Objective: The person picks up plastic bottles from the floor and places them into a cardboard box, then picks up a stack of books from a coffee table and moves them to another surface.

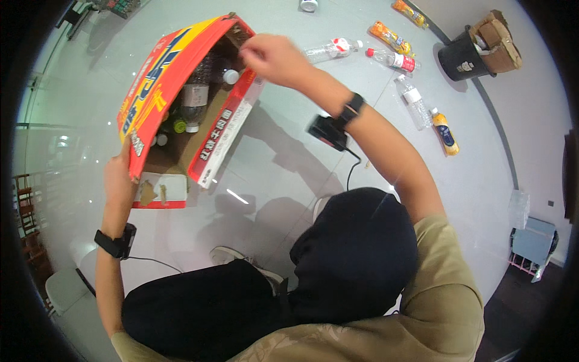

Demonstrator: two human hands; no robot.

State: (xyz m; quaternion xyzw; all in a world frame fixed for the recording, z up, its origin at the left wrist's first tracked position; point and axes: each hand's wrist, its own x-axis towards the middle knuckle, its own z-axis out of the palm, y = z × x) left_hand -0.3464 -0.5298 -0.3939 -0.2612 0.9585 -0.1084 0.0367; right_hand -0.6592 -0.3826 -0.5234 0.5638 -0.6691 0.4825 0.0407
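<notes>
In front of me a red and yellow cardboard box [156,72] is tilted, its opening towards me and to the right. Inside lie several plastic bottles, among them a clear bottle [195,95] with a pale label and white cap, another white-capped bottle [230,77] and a green-capped one [179,126]. My left hand [118,169] grips the box's near left edge. My right hand [271,59], fingers curled, is at the far right corner of the opening; whether it grips the cardboard there is hidden. A flap [160,191] with torn patches hangs at the near end.
Loose bottles lie on the floor to the right: a clear bottle [332,50], a red-capped bottle [393,60], a white-capped bottle [414,102] and orange-labelled ones [391,38]. A black bin [463,56] holding cardboard stands by the wall. Cables hang from my wrist-worn devices [328,131].
</notes>
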